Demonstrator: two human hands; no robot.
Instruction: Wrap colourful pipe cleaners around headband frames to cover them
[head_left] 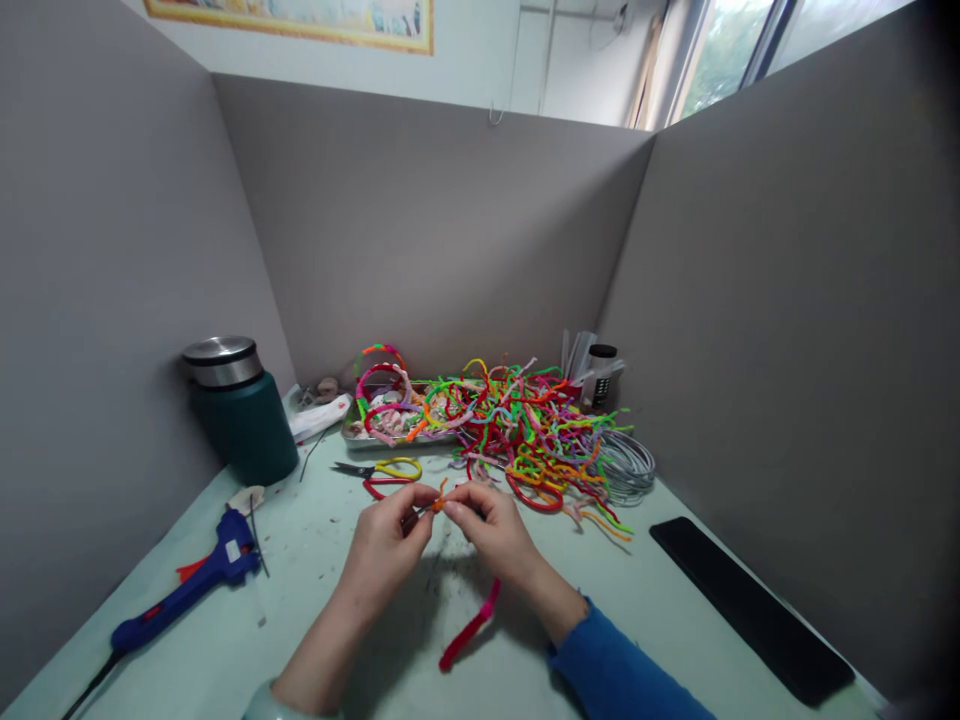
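Two bare hands meet at the middle of a pale green desk [600, 610]: the left hand [386, 540] and the right hand [491, 530] pinch a small orange piece [439, 503] between close-set fingertips, which hide most of it. A blue sleeve [622, 665] covers the right forearm; a pale left cuff is cut off at the lower edge. Below the right hand is a fuzzy pink-and-red strip [469, 635], its upper end near the wrist. Just beyond the hands, scissors [386, 471] with one yellow and one red handle lie partly covered by the left hand. Behind them, a metal tray [352, 438] holds colourful rings and scraps, half buried by a tangled heap of bright fuzzy stems [525, 410]. A red loop [536, 496] pokes from the heap; what it belongs to is unclear. To the right are a grey wire coil [634, 468], a dark jar [601, 377] with markings too small to read, and a long black slab [750, 610]. To the left, a blue glue gun [191, 590] bears a small, unreadable white label, near a teal bottle [247, 425] with a steel lid. Grey panels [450, 220] enclose the desk; above, a gold-framed picture [300, 18] is cut off.
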